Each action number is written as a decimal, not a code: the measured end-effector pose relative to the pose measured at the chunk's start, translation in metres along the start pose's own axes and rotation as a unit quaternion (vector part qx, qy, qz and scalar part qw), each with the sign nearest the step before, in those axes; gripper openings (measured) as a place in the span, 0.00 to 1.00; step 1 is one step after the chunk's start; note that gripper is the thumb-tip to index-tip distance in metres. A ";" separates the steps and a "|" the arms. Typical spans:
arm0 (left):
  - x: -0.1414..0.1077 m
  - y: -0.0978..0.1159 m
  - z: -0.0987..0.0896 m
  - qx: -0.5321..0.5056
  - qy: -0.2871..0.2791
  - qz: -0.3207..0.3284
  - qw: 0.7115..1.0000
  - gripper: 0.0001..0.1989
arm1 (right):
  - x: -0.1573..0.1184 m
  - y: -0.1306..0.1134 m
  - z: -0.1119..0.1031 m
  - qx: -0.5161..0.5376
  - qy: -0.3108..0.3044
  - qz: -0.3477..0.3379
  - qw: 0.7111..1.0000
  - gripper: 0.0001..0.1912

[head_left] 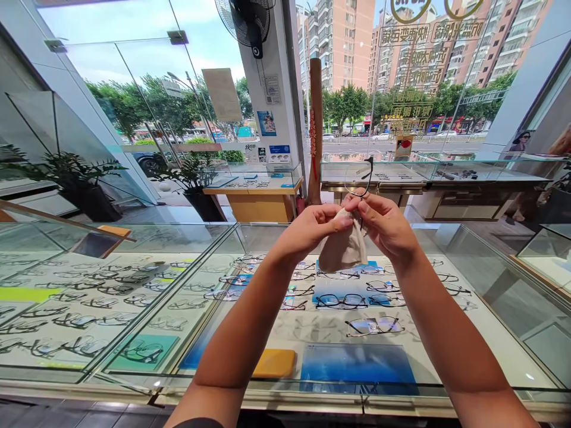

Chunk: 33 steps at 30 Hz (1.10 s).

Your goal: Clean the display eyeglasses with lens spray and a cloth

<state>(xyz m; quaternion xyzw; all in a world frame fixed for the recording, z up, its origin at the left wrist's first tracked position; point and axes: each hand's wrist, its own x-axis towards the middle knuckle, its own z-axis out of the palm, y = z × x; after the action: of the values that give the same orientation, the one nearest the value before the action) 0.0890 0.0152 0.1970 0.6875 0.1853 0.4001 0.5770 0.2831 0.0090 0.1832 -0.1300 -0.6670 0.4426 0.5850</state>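
Both hands are raised over the glass display case, close together. My left hand is closed on a beige cloth, which hangs down below the fingers. Between the fingertips of my right hand is a pair of thin dark-rimmed glasses; one lens and a dark temple tip stick up above the hands. The cloth touches the lower part of the glasses, and the fingers hide the rest of the frame.
Rows of glasses lie inside the glass case below, beside an orange case and a blue sheet. A mirror stands at the left. Farther off are showcases, potted plants and windows.
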 end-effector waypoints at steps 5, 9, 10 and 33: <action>-0.001 -0.003 0.011 0.023 0.022 0.014 0.999 0.23 | 0.001 0.002 0.000 -0.013 0.032 -0.004 0.999 0.10; 0.005 -0.012 0.022 0.060 0.083 0.117 0.988 0.24 | 0.004 0.004 0.002 -0.002 0.089 0.004 0.996 0.14; 0.006 -0.014 0.024 0.075 0.103 0.142 0.982 0.25 | 0.004 0.004 0.003 0.008 0.103 0.010 0.995 0.15; 0.012 -0.023 0.024 0.056 0.145 0.177 0.972 0.24 | 0.002 -0.004 0.008 0.027 0.106 0.036 0.993 0.11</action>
<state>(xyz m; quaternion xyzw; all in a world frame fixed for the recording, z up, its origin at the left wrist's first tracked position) 0.1190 0.0143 0.1789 0.6752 0.1641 0.5804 0.4247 0.2765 0.0045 0.1882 -0.1846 -0.5837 0.4652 0.6394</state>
